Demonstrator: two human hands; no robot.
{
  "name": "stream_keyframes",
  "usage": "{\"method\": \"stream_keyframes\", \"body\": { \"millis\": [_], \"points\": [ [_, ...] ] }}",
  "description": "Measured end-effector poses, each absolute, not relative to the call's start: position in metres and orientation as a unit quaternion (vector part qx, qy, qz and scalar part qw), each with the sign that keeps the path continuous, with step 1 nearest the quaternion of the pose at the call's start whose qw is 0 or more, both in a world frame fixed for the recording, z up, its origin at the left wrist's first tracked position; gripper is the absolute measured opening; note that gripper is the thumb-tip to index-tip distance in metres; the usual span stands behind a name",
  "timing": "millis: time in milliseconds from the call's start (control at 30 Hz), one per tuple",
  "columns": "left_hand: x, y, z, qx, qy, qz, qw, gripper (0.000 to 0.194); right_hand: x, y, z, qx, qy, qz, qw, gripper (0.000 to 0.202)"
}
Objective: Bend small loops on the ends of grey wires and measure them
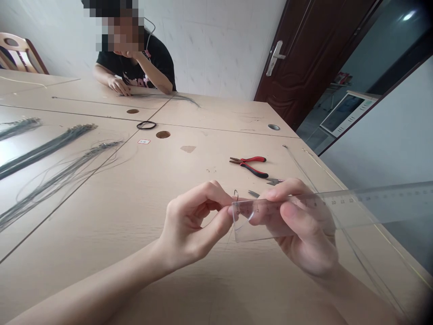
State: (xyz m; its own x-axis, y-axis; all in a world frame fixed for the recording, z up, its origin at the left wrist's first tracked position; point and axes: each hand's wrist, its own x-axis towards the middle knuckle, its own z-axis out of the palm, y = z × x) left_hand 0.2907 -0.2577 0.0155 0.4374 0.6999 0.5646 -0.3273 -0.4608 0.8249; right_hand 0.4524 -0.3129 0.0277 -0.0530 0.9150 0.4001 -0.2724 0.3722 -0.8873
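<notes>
My left hand (199, 221) is closed in a pinch, thumb against forefinger, on a thin wire. A small wire loop (236, 194) stands up just above those fingertips. In my right hand (304, 225) is a clear plastic ruler (368, 205), gripped between thumb and fingers and stretching off to the right. The zero end of the ruler touches or nearly touches my left fingertips, beside the loop. Beyond my hands lie red-and-black pliers (250, 166). Another metal tool (274, 181) is partly hidden behind my right hand.
Bundles of grey wire (43, 149) lie on the left of the wooden table (118, 225). A black ring (146, 125), a small label (144, 141) and a tape roll (274, 127) lie farther back. Long strands (301, 167) run down the right. A person (135, 67) sits opposite.
</notes>
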Motion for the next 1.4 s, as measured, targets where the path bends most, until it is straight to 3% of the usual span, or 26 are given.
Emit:
{"method": "stream_keyframes", "body": {
  "millis": [1400],
  "points": [
    [0.2908,-0.2563,0.0138,0.699,0.103,0.531,0.469,0.013,0.4514,-0.3127,0.0292,-0.258,-0.552,0.479,0.632,0.019]
  ]
}}
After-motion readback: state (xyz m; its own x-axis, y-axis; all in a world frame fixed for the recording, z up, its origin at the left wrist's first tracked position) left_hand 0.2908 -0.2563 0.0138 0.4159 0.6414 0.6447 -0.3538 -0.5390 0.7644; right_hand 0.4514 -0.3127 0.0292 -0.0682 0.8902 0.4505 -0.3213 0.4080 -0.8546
